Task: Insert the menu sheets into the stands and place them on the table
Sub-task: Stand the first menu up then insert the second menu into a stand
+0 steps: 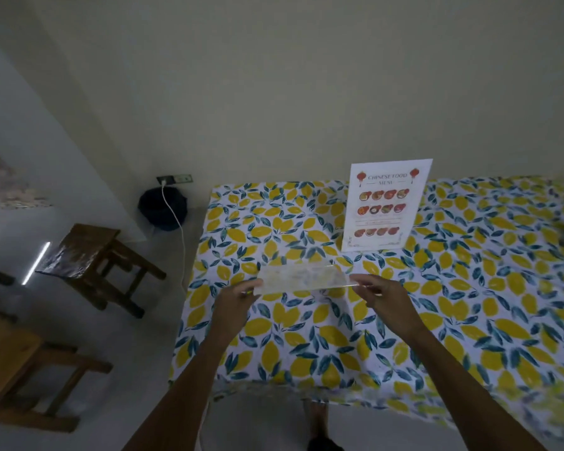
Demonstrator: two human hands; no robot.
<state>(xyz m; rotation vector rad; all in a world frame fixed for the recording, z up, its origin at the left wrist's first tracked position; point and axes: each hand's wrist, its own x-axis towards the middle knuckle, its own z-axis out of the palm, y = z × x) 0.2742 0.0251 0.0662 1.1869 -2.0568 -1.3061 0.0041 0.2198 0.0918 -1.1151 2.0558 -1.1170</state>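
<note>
Menu stand of clear acrylic (pixel 302 277), seen nearly edge-on, is held above the worktop (pixel 469 320) with its lemon-print cloth. Left hand (pixel 233 302) pinches its left end, fingers (pixel 253 288) closed on the edge; right hand (pixel 386 296) grips the right end likewise. Farther right, near the wall, a white Chinese food menu sheet (pixel 386 206) stands upright on the worktop.

Clear glossy plastic stand (pixel 303 277); printed cloth tablecloth (pixel 469 304).
</note>
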